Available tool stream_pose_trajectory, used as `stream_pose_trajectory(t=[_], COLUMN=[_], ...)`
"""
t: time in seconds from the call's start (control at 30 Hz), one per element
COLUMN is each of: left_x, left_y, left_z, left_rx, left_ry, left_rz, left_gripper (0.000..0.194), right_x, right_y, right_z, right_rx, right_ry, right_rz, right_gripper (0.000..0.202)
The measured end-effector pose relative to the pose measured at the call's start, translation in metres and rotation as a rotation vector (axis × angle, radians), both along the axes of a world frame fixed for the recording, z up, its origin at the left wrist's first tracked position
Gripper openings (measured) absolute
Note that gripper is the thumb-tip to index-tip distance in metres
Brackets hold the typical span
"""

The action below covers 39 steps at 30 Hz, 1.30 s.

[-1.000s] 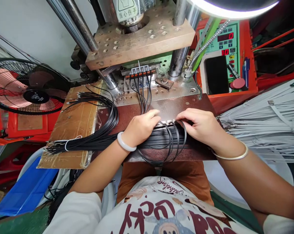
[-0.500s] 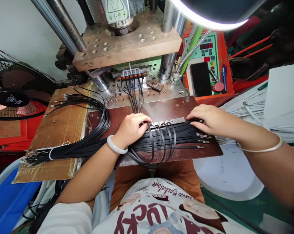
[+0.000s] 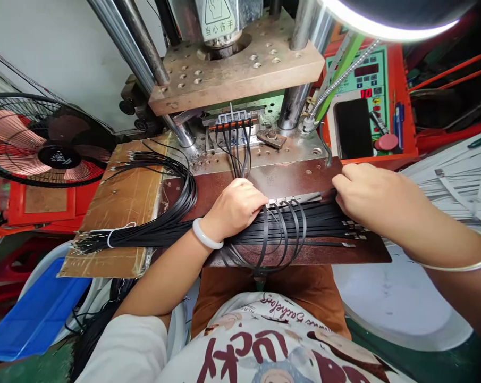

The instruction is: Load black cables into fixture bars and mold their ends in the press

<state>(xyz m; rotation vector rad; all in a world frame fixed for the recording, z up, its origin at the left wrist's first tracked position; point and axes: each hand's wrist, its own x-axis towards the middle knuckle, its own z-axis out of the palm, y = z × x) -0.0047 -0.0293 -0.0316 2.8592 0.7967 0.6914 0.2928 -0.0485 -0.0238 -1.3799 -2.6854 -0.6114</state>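
Left hand: fingers bent and closed on the left end of the metal strip; the fingertips are partly hidden, the thumb out of sight. The strip lies about midway between the far and near edges of the brown board, its bare right end pointing toward the board's right edge and well clear of the left fingers. Several flat cable loops leave the strip just right of those fingers and bow over toward the near edge.

Right hand: fingers curled, over the board's right edge, beyond the strip's bare end and apart from it. Cannot tell whether they pinch a cable; the palm side is hidden.

Black cable bundle: lies lengthwise between the strip and the near edge, passing under the left wrist; metal-tipped ends fan out below the right hand, short of the near right corner. Beyond the far edge, a clamp fixture sits in the press, with black cables hanging toward the left hand.
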Motion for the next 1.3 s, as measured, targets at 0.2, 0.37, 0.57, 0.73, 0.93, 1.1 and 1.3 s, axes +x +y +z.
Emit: stream_pose_trajectory(t=[0.2, 0.37, 0.57, 0.73, 0.93, 1.1, 1.3], left_x=[-0.001, 0.001, 0.005, 0.002, -0.007, -0.010, -0.015], left_y=[0.006, 0.003, -0.002, 0.001, 0.001, 0.002, 0.005], left_z=[-0.002, 0.000, -0.001, -0.006, -0.004, -0.002, -0.003], left_rx=[0.010, 0.060, 0.139, 0.176, 0.125, -0.002, -0.242], left_ry=[-0.061, 0.026, 0.016, -0.033, 0.015, -0.186, -0.379], left_rz=[-0.056, -0.056, -0.109, -0.137, 0.039, 0.257, 0.200], left_gripper=[0.016, 0.023, 0.021, 0.016, 0.020, 0.018, 0.010], right_x=[-0.031, -0.038, -0.037, -0.037, -0.037, -0.037, -0.037], right_y=[-0.005, -0.005, -0.006, -0.007, -0.004, 0.002, 0.007], right_z=[-0.011, -0.024, -0.024, -0.022, -0.022, -0.019, -0.019], right_rx=[-0.111, -0.285, -0.277, -0.255, -0.271, -0.252, -0.224], right_ry=[0.937, 1.182, 1.011, 1.020, 0.940, 0.808, 0.736], right_rz=[-0.092, -0.125, -0.020, 0.051, 0.153, 0.243, 0.329], right_gripper=[0.005, 0.003, 0.007, 0.010, 0.016, 0.020, 0.021])
